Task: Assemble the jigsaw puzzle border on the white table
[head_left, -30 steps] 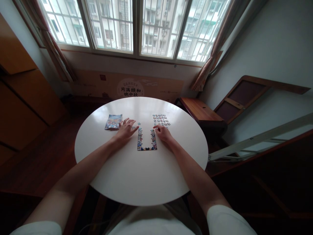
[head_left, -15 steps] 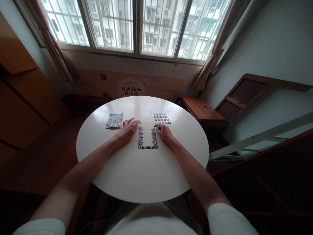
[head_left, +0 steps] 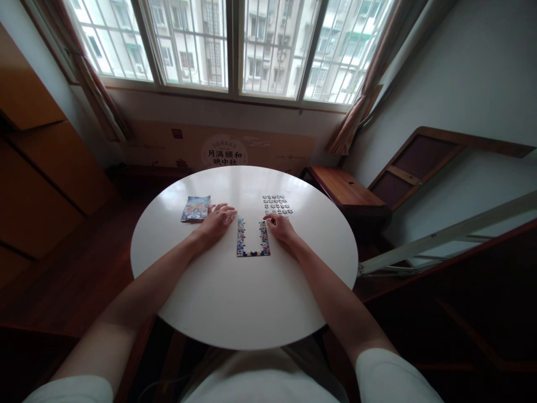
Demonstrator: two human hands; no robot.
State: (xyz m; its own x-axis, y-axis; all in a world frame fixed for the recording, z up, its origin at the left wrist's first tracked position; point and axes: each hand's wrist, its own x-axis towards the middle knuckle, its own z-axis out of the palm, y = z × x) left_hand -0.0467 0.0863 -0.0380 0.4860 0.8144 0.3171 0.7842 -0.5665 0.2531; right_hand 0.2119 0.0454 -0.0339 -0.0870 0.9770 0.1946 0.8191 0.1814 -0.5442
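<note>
A U-shaped strip of joined jigsaw pieces (head_left: 252,239) lies in the middle of the round white table (head_left: 235,302). My left hand (head_left: 217,220) rests flat beside the strip's left arm, fingers stretched out and slightly spread toward its top end. My right hand (head_left: 279,226) sits at the top of the right arm, fingers curled in a pinch against the pieces there; what they hold is too small to make out. Several loose pieces (head_left: 277,205) lie just beyond my right hand.
A small printed picture card (head_left: 195,208) lies on the table left of my left hand. A wooden bench (head_left: 346,193) and leaning boards stand to the right, wooden cabinets to the left, a barred window ahead.
My left hand's fingers have drawn back slightly from the top of the strip's left arm. The right hand has stayed at the right arm's top.
</note>
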